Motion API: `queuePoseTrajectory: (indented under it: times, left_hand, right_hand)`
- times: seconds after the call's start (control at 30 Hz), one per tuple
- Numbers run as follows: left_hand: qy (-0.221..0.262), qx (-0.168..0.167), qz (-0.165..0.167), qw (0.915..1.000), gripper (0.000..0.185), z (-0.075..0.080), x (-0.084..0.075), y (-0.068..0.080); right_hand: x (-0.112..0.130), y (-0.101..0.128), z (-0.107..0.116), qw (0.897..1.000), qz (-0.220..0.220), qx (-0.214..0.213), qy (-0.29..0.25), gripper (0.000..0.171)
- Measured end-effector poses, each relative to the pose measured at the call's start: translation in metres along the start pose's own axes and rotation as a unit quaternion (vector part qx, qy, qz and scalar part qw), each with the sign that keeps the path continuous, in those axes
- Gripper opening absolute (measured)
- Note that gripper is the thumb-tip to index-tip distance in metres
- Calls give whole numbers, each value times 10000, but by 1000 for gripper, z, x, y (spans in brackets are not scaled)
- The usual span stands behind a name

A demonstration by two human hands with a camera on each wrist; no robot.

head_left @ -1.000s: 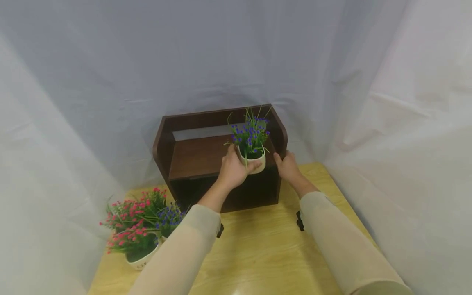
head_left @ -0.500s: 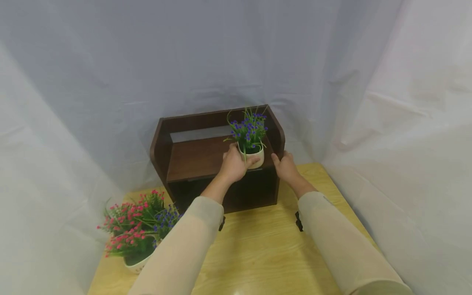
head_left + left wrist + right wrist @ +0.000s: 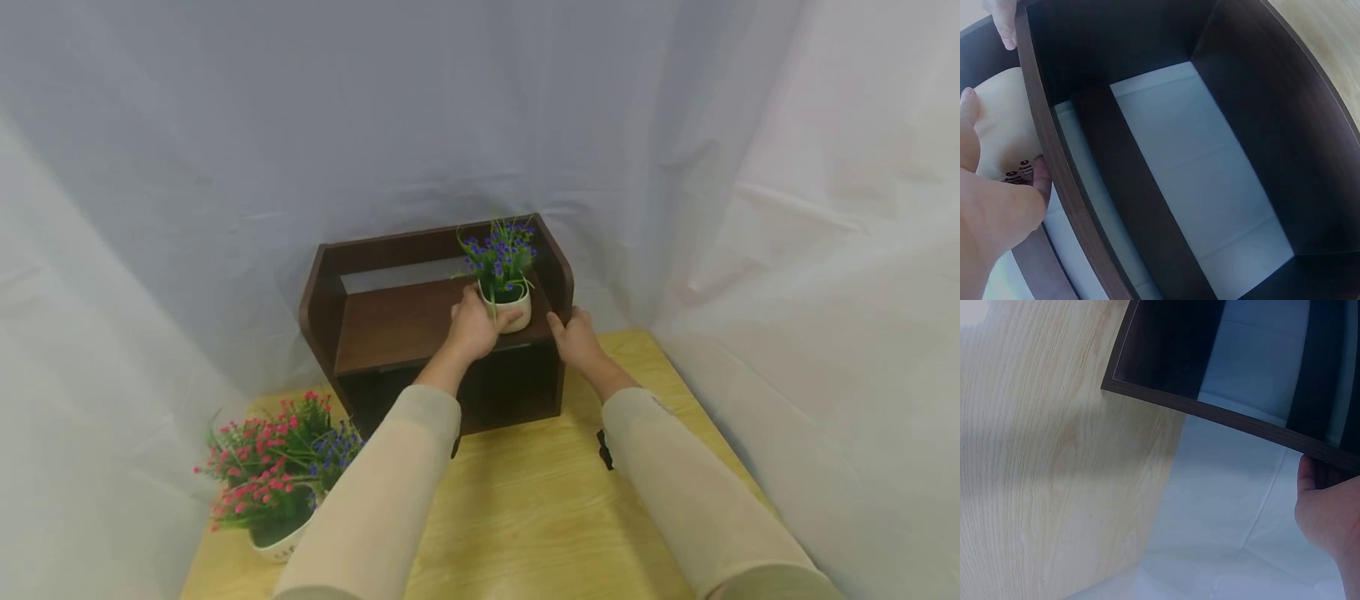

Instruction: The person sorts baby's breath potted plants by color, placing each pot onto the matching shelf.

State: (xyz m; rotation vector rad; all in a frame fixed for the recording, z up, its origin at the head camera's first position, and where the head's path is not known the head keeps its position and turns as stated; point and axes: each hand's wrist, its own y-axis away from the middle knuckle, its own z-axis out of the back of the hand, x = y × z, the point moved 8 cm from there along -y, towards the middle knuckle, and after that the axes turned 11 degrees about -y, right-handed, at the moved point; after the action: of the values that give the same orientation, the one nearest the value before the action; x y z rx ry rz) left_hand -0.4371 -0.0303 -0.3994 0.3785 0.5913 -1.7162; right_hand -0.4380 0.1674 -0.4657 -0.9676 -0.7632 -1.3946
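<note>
L hand (image 3: 474,327) reaches fwd over the shelf unit (image 3: 420,321), arm stretched out w/ beige sleeve, wrist roughly level w/ the upper board; its fingers (image 3: 1040,181) are curled round the cream pot (image 3: 513,310) from the left side, thumb across the front, gripping it. Left wrist view shows the same: palm against the pot wall, printed dark letters on the pot just beside the thumb. Pot w/ purple flowers (image 3: 498,254) stands upright on the upper board, at its right end, close to the right side panel; can't tell if the base fully rests on the board. R hand (image 3: 573,336) is extended too, forearm angled inward, fingers wrapped on the front edge of the right side panel, thumb (image 3: 1307,477) pressed on the panel's edge in right wrist view, holding the unit. Shelf unit is dark brown wood, sits at the back of the yellow wood tabletop (image 3: 525,500), against white cloth backdrop (image 3: 300,125). Two more potted plants, one w/ pink flowers (image 3: 258,475) and a smaller purple one (image 3: 333,450), sit at the tabletop's front left corner, well apart from both hands.
</note>
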Motion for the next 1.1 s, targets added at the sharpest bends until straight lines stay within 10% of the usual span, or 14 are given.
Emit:
queuePoseTrajectory:
  times: [1.1]
  left_hand:
    - [457, -327, 658, 9963, 109, 1, 10, -3]
  right_hand:
    - [4, -4, -11, 9998, 157, 98, -82, 60]
